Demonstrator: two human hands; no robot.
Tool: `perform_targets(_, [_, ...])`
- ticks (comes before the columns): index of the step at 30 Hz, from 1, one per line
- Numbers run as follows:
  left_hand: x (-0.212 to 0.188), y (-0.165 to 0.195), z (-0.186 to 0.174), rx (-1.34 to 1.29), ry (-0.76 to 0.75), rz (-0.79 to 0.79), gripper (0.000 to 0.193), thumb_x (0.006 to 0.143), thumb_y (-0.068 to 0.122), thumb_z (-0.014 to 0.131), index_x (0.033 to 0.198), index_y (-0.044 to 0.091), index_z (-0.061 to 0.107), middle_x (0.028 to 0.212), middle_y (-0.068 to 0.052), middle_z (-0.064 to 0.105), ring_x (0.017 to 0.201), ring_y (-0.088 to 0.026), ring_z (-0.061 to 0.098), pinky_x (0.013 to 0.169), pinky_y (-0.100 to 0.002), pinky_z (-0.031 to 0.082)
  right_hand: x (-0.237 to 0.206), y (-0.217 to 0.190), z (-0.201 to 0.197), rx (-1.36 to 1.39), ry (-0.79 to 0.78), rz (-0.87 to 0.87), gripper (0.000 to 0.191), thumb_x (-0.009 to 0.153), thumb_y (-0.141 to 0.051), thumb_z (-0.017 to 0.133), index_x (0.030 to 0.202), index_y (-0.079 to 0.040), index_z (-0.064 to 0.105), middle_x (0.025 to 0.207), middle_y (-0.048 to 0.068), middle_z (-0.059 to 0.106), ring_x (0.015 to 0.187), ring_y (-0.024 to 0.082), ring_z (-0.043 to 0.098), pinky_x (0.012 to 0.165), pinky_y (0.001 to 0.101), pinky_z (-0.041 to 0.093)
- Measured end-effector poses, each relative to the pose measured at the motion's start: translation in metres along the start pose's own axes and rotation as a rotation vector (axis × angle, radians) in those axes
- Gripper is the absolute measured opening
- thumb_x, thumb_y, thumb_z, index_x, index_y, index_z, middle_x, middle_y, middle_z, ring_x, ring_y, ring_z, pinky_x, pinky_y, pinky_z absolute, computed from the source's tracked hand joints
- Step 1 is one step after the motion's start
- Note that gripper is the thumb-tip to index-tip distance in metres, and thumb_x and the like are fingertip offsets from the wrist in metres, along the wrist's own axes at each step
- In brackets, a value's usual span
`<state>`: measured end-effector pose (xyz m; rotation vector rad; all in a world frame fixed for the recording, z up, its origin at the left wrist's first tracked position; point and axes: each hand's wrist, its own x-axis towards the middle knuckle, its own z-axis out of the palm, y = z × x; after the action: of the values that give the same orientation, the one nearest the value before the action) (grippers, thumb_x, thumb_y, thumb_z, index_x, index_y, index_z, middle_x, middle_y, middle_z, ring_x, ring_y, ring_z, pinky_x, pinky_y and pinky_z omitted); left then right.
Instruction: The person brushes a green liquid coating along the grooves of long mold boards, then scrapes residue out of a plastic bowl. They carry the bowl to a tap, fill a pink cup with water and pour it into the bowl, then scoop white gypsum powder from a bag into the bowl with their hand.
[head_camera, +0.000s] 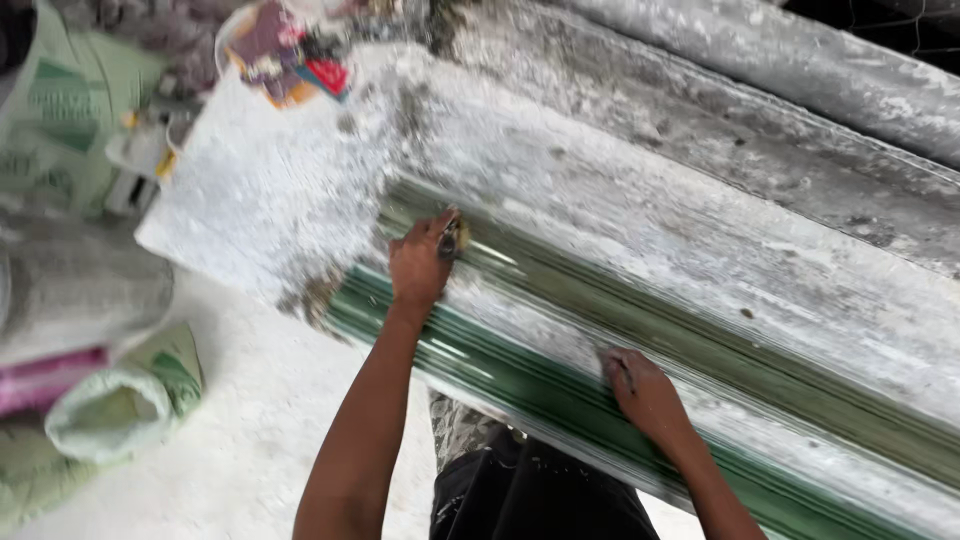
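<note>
A long green ribbed mould (560, 330) lies along a plaster-dusted work slab (620, 190), running from centre to lower right. My left hand (420, 262) is closed on a small brush-like tool (451, 238) pressed against the mould's upper grooves near its left end. My right hand (645, 392) rests on the mould's lower ribs with the fingers curled; whether it holds anything is unclear. White plaster coats the slab and parts of the grooves.
An open green-and-white sack of powder (120, 410) lies on the white floor at lower left, beside grey and pink bags (60, 300). A round dish of coloured scraps (285, 50) sits at the slab's far corner. A dusty pipe (800, 60) runs along the top right.
</note>
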<state>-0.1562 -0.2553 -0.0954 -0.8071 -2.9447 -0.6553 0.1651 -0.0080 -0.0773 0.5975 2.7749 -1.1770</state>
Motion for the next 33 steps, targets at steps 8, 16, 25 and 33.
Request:
perform_targets(8, [0.079, -0.087, -0.077, 0.015, -0.143, 0.151, 0.048, 0.085, 0.028, 0.075, 0.132, 0.028, 0.065, 0.101, -0.008, 0.073, 0.085, -0.029, 0.071, 0.083, -0.050, 0.048, -0.004, -0.002, 0.012, -0.320, 0.085, 0.281, 0.032, 0.097, -0.029, 0.054, 0.116, -0.010, 0.071, 0.120, 0.016, 0.070, 0.117, 0.037, 0.062, 0.101, 0.0486, 0.051])
perform_targets(16, [0.130, -0.070, -0.056, -0.299, -0.447, 0.278, 0.035, 0.080, 0.037, 0.075, 0.091, 0.003, 0.076, 0.082, -0.020, 0.074, 0.075, -0.035, 0.074, 0.071, -0.045, 0.059, -0.048, 0.027, -0.015, -0.476, 0.250, 0.656, 0.039, 0.093, -0.032, 0.061, 0.123, -0.010, 0.071, 0.133, 0.024, 0.063, 0.117, 0.047, 0.061, 0.093, 0.0561, 0.052])
perform_targets(25, [0.066, 0.132, 0.048, -0.426, -0.695, 0.347, 0.036, 0.089, 0.039, 0.066, 0.105, 0.009, 0.077, 0.079, -0.020, 0.074, 0.077, -0.038, 0.073, 0.074, -0.048, 0.057, -0.083, 0.064, -0.012, -0.533, 0.547, 0.336, 0.029, 0.093, -0.021, 0.061, 0.113, -0.001, 0.071, 0.116, 0.020, 0.071, 0.127, 0.042, 0.060, 0.110, 0.0501, 0.046])
perform_targets(33, [-0.022, 0.343, 0.124, -0.494, -0.609, 0.458, 0.034, 0.089, 0.038, 0.065, 0.111, 0.016, 0.076, 0.088, -0.018, 0.076, 0.084, -0.040, 0.073, 0.081, -0.050, 0.058, -0.140, 0.103, -0.044, -0.362, 0.668, 0.335, 0.030, 0.089, -0.020, 0.064, 0.115, -0.006, 0.072, 0.130, 0.020, 0.066, 0.133, 0.047, 0.049, 0.107, 0.0596, 0.036])
